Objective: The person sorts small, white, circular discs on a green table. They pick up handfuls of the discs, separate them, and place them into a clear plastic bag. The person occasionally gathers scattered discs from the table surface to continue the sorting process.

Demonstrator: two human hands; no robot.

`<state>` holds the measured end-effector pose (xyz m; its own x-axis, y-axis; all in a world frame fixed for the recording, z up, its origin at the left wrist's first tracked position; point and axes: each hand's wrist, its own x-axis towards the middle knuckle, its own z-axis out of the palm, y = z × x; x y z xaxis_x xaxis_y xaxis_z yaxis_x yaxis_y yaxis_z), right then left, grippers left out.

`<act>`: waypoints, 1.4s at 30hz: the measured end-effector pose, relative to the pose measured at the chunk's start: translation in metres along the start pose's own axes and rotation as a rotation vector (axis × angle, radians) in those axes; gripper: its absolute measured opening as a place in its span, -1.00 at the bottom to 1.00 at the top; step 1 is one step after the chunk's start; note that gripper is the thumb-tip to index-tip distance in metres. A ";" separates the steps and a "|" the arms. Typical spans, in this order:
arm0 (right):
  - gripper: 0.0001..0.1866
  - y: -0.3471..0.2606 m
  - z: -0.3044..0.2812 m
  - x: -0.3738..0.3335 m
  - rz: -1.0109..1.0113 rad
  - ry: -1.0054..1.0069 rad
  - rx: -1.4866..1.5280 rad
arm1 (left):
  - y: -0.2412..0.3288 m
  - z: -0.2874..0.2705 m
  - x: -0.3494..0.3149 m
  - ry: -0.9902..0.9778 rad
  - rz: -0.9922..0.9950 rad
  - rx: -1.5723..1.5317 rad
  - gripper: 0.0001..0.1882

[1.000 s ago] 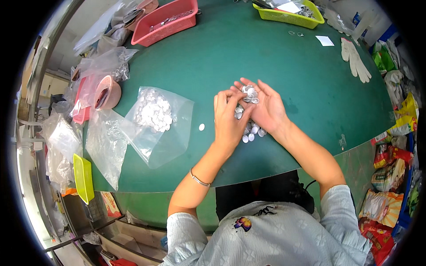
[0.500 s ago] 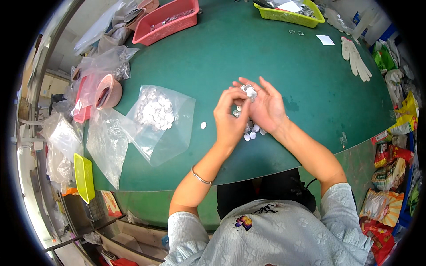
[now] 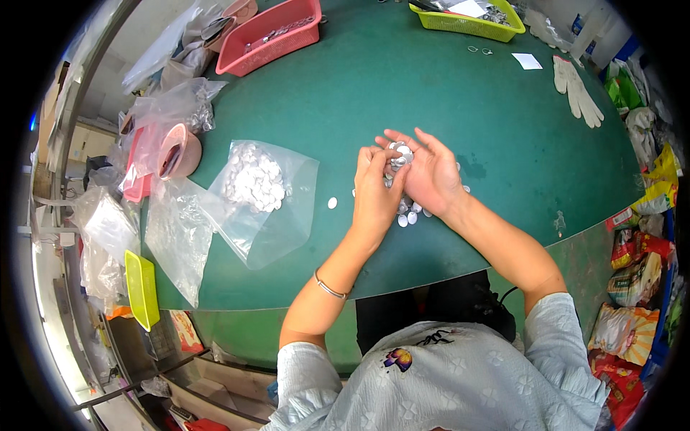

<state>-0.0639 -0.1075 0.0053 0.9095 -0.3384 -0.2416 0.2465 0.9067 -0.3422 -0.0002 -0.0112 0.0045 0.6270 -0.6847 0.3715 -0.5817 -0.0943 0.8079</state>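
My right hand (image 3: 435, 176) lies palm up with its fingers partly spread. A small heap of silvery white oval discs (image 3: 404, 149) rests on it. Reaching over from the left, my left hand (image 3: 372, 183) has its thumb and bent fingers closed around some of these discs. Beneath both hands, more loose discs (image 3: 407, 215) lie on the green table; the hands hide part of that pile. A single disc (image 3: 332, 203) lies apart, to the left of my left hand.
At the left, a clear plastic bag (image 3: 298, 208) bears a heap of similar discs (image 3: 253, 179). A pink cup (image 3: 188, 154) and a yellow-green tray (image 3: 141, 291) stand farther left. A pink basket (image 3: 267, 52), a yellow-green basket (image 3: 467, 26) and a white glove (image 3: 577, 93) lie toward the back.
My left hand's fingers have shifted slightly right and deeper into the discs on my right palm. More discs show between its thumb and fingers. The view has shifted slightly.
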 end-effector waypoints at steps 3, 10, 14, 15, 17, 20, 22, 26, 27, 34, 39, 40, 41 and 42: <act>-0.55 0.001 0.002 -0.001 0.023 -0.021 0.029 | -0.005 -0.003 0.000 -0.015 -0.055 -0.057 -0.86; -0.56 -0.002 -0.003 0.003 -0.025 -0.003 0.100 | -0.011 -0.010 0.010 0.094 -0.438 -1.204 -0.94; -0.54 -0.003 0.002 0.000 -0.020 -0.020 0.064 | -0.013 -0.007 0.007 0.042 -0.336 -0.634 -0.89; -0.53 -0.003 0.004 -0.002 -0.009 -0.032 0.044 | -0.015 -0.003 0.009 0.088 -0.004 -0.368 -0.88; -0.51 -0.001 0.005 -0.004 0.015 -0.047 0.002 | -0.013 0.000 0.001 0.045 -0.090 -0.304 -0.85; -0.50 0.000 0.002 -0.005 0.040 -0.048 -0.046 | 0.002 -0.003 0.002 -0.013 -0.106 -0.032 -0.89; -0.50 0.003 0.000 -0.003 0.057 -0.047 -0.049 | 0.002 -0.005 0.002 -0.058 -0.125 0.021 -0.89; -0.48 0.006 0.001 0.000 0.025 -0.047 -0.019 | -0.021 -0.002 0.003 0.037 -0.256 -0.612 -0.91; -0.47 0.003 0.000 0.000 0.002 -0.050 -0.001 | -0.019 -0.004 0.006 0.061 -0.329 -0.863 -0.91; -0.48 0.001 0.002 0.000 -0.028 -0.002 0.028 | -0.019 -0.011 0.011 0.106 -0.470 -1.199 -0.87; -0.47 0.003 0.005 -0.005 0.008 -0.034 -0.040 | -0.001 -0.004 0.005 0.114 -0.147 -0.128 -0.80; -0.47 0.003 0.005 -0.005 0.012 -0.038 -0.050 | 0.004 -0.005 0.006 0.097 -0.125 -0.103 -0.80; -0.46 0.003 0.004 -0.004 0.014 -0.047 -0.074 | 0.005 -0.005 0.006 0.080 -0.103 -0.078 -0.79; -0.46 0.002 0.003 -0.003 0.017 -0.056 -0.097 | 0.004 -0.005 0.006 0.072 -0.093 -0.060 -0.79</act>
<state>-0.0653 -0.1037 0.0080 0.9311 -0.3065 -0.1979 0.2000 0.8825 -0.4258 0.0041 -0.0117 0.0122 0.7135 -0.6212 0.3241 -0.4886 -0.1096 0.8656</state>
